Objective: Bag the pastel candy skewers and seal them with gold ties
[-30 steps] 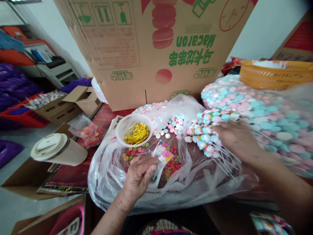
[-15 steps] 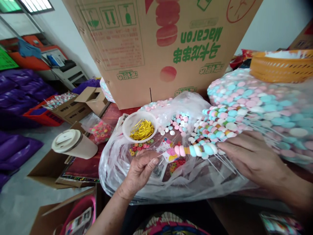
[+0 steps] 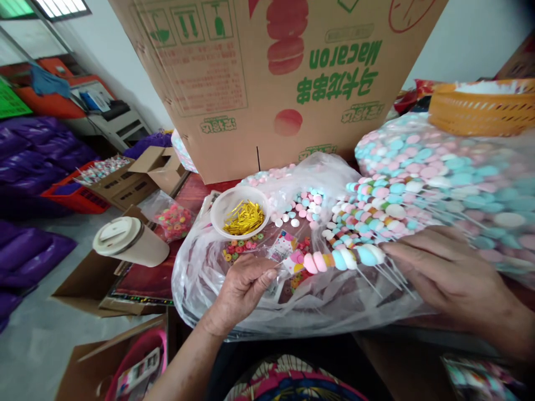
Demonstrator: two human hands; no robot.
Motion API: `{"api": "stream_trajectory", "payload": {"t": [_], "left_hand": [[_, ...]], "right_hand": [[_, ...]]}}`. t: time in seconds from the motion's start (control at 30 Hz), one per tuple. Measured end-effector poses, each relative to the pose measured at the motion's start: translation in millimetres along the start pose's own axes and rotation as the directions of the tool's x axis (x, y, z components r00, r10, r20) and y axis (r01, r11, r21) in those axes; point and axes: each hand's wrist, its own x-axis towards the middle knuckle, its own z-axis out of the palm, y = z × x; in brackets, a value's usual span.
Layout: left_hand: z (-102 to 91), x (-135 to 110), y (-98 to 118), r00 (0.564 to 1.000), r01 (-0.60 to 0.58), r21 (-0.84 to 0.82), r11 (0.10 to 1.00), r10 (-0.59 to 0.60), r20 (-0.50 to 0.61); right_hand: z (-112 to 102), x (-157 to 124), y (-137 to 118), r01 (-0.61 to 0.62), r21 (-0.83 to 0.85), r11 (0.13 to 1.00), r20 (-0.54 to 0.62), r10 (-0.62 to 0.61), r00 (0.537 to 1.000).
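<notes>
A marshmallow skewer (image 3: 343, 259) with pink, white and blue pieces spans the space between my hands, nearly level. At its left end sits a printed plastic bag (image 3: 294, 261) in pink and white; how far the bag covers the skewer cannot be told. My left hand (image 3: 244, 292) is closed, thumb and finger pinching the bag's pointed end. My right hand (image 3: 443, 270) closes around the skewer's right end, its fingertips partly hidden. Beside and behind it, several finished skewers (image 3: 376, 209) lie in a pile with white sticks toward me.
A white bowl (image 3: 217, 214) holds gold twist ties (image 3: 246, 218). Loose marshmallows (image 3: 307, 206) and ring candies (image 3: 238, 249) lie on clear plastic sheeting (image 3: 200, 289). A lidded cup (image 3: 142, 245) stands left. Behind rises a large carton (image 3: 251, 94); an orange basket (image 3: 472, 114) rests on bagged marshmallows (image 3: 460, 167).
Both hands have shifted slightly right with the skewer and the bag. The grips look the same; the view has tilted a little.
</notes>
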Motion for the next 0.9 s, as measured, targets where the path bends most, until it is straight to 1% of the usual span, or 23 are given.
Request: {"api": "stream_trajectory", "payload": {"t": [0.07,0.17,0.2,0.37,0.47,0.5,0.57,0.63,0.7,0.83,0.9], "left_hand": [[-0.4,0,1,1.000,0.004,-0.024,1.000,-0.004,-0.004],[-0.3,0,3,1.000,-0.003,-0.061,0.998,0.002,-0.020],[-0.2,0,4,0.999,-0.006,-0.069,0.998,0.004,-0.032],[0.9,1,3,0.996,0.006,-0.093,0.996,-0.013,-0.086],[1.9,3,2,0.995,0.001,-0.062,0.998,-0.007,-0.102],[2.3,4,2,0.996,-0.013,-0.042,0.999,0.009,-0.092],[3.3,5,4,0.998,-0.055,0.014,0.998,0.056,-0.029],[4.7,8,6,0.993,-0.104,0.068,0.992,0.100,0.057],[6.6,10,8,0.987,-0.124,0.092,0.988,0.113,0.117],[9.6,15,11,0.982,-0.115,0.065,0.991,0.104,0.155],[8.8,17,14,0.975,-0.068,0.030,0.997,0.060,0.212]], "right_hand": [[-1,0,-2,-0.025,-0.003,1.000,-0.035,0.025,0.999],[-2,0,-6,-0.114,-0.034,0.993,-0.135,0.109,0.985],[-1,-1,-7,-0.128,-0.038,0.991,-0.148,0.121,0.982],[5,-7,-10,-0.063,-0.042,0.997,-0.093,0.059,0.994],[7,-11,-10,-0.013,-0.035,0.999,-0.055,0.011,0.998],[7,-12,-9,0.005,-0.023,1.000,-0.036,-0.006,0.999],[7,-12,-8,0.019,0.009,1.000,0.000,-0.019,1.000],[8,-12,-7,-0.005,0.024,1.000,0.038,0.005,0.999],[9,-11,-7,-0.027,0.040,0.999,0.072,0.024,0.997],[12,-6,-8,-0.014,0.097,0.995,0.170,-0.003,0.986],[12,-2,-9,-0.008,0.094,0.996,0.174,-0.008,0.985]]}}
